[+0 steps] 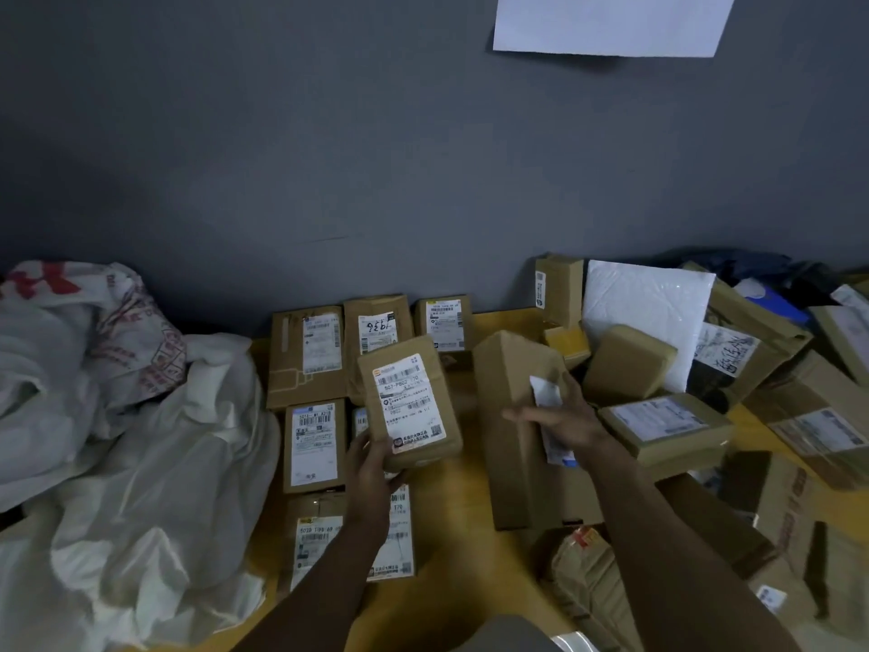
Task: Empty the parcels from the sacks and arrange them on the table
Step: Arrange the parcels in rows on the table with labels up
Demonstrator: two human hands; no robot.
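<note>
My left hand (374,468) grips the lower end of a small brown parcel (408,401) with a white label, held tilted above the row of sorted parcels (314,444). My right hand (559,418) holds a tall plain cardboard box (505,416) by its right side, with a loose white label under the fingers. Crumpled white sacks (141,440) lie on the left of the yellow table (463,534). Several labelled parcels lie flat in neat rows near the wall.
A jumbled heap of brown boxes (776,416) and a white padded mailer (649,317) fills the right side. A taped wrapped parcel (588,581) lies near the front. A grey wall stands behind, with a white sheet (611,21) pinned up.
</note>
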